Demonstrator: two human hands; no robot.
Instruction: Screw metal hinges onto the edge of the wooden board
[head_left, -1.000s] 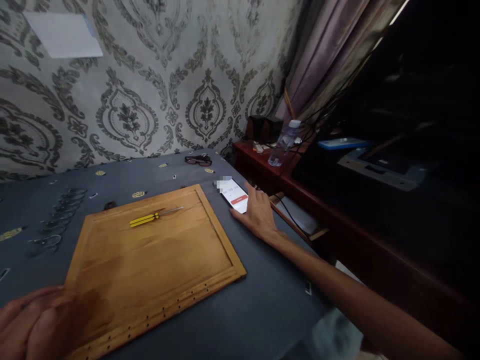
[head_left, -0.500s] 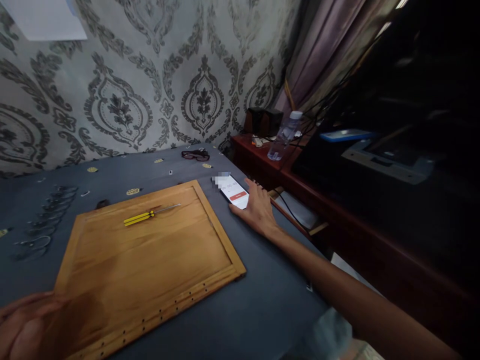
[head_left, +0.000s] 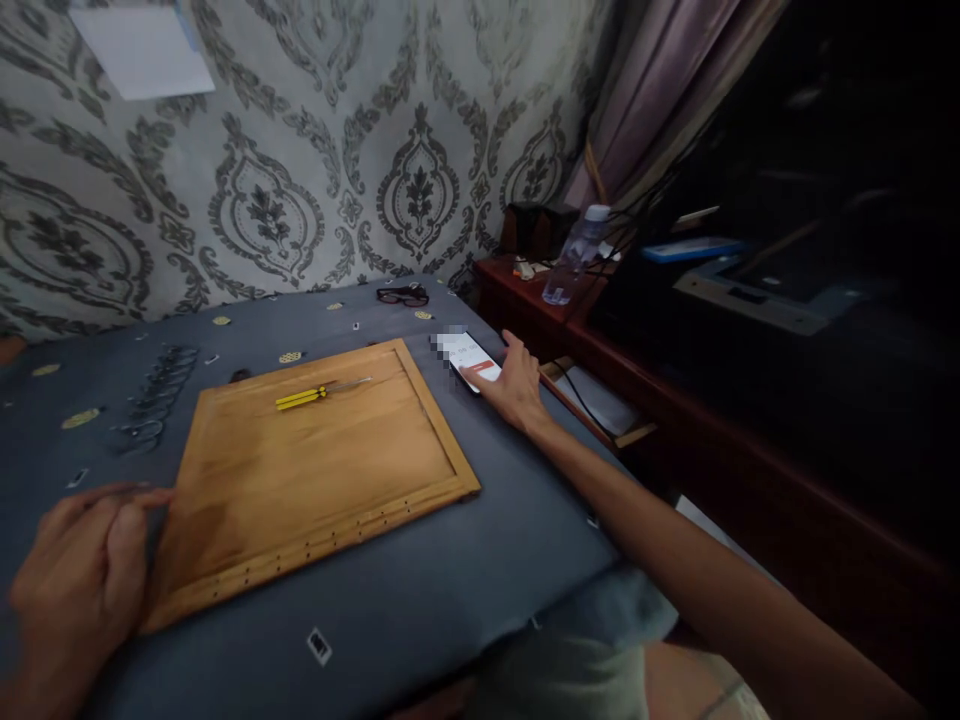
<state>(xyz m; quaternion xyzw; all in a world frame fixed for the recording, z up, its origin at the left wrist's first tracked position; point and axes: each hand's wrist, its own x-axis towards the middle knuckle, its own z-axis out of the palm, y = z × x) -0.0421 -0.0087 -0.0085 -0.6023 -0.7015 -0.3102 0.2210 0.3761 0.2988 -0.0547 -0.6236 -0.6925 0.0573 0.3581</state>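
My right hand (head_left: 516, 384) is at a smartphone (head_left: 480, 368) lying face up on the grey patterned cloth. Its thumb lies over the lit screen near a red button, and the other fingers are spread beyond the phone's right edge. Left of the phone lies a framed wooden panel (head_left: 322, 450) with small holes along its near edge. A screwdriver (head_left: 304, 398) with a yellow handle rests on the panel. My left hand (head_left: 86, 570) is beside the panel's left edge, loosely bent, with one finger stretched towards the wood and nothing visible in it.
A row of several small dark metal pieces (head_left: 161, 390) lies left of the panel. Eyeglasses (head_left: 403, 296) lie near the patterned wall. On the right, a red-brown desk (head_left: 517, 285) holds a clear bottle (head_left: 574, 260), with an open drawer (head_left: 600, 405) below.
The view has shifted, bringing more of my left hand into sight. My right thumb has moved from the phone's near edge onto the screen. The panel and screwdriver stay put.
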